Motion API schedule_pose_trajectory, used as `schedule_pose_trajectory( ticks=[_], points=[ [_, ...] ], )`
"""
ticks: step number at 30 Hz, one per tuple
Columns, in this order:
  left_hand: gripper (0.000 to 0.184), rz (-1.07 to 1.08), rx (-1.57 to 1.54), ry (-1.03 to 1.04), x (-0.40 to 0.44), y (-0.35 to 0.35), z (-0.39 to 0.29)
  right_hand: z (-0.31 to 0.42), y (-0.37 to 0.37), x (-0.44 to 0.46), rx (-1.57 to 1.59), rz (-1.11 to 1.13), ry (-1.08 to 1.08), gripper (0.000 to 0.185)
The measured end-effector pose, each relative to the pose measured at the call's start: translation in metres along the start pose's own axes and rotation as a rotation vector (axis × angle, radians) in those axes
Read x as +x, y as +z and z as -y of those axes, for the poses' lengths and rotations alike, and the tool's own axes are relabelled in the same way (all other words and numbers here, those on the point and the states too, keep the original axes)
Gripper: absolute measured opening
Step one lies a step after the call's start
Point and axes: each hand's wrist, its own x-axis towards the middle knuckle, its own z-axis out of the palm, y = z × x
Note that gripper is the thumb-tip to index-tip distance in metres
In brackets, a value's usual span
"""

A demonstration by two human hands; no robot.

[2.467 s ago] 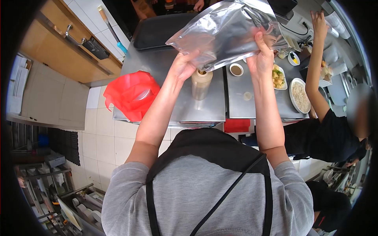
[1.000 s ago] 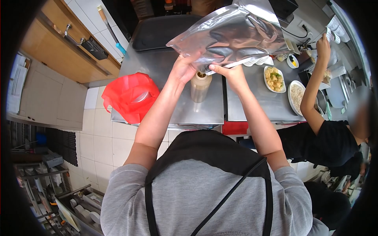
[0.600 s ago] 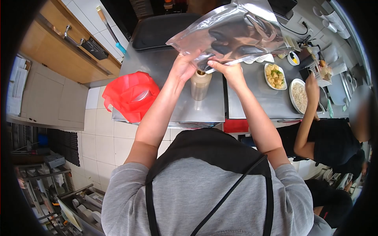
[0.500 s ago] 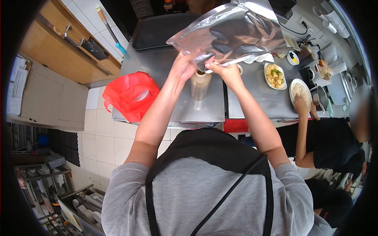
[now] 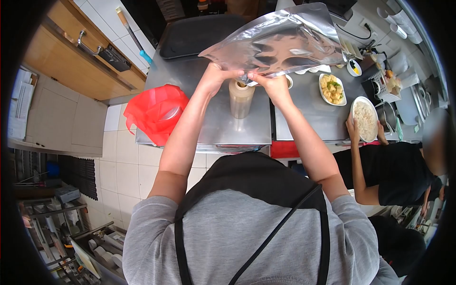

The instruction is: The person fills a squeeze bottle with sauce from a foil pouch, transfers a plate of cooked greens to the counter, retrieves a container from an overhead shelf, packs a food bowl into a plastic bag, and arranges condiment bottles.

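Observation:
A large silver foil pouch (image 5: 280,47) slants over the counter, its lower corner at the open mouth of a cloudy squeeze bottle (image 5: 241,102). The bottle stands upright with something brownish inside. My left hand (image 5: 216,80) is closed on the pouch's lower edge, left of that corner. On the other side my right hand (image 5: 274,88) pinches the same edge, the thumbs nearly meeting above the bottle. Whether the corner sits inside the bottle's mouth I cannot tell. Behind my right hand, a small cup (image 5: 289,81) partly shows.
A red bag (image 5: 159,111) lies on the left of the steel counter (image 5: 204,128), a black tray (image 5: 202,35) behind. On the right are a bowl of yellow chunks with greens (image 5: 332,90) and a white oval dish (image 5: 365,119) held by a co-worker's hands.
My hands have shifted slightly, the thumbs now closer together at the pouch's corner, and the pouch lies flatter. The co-worker's hand has left the dish's contents; both hands now grip its sides.

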Motion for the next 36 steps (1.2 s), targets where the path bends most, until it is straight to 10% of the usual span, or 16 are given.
schedule_pose_trajectory(
  ticks=[26, 36],
  points=[
    [0.049, -0.006, 0.321, -0.085, 0.007, -0.007, 0.003, -0.018, 0.001, 0.004, 0.150, -0.059, 0.150, 0.025],
    [0.084, 0.070, 0.512, -0.005, -0.037, 0.000, 0.042, -0.023, -0.008, 0.003, 0.291, -0.102, 0.200, 0.030]
  ],
)
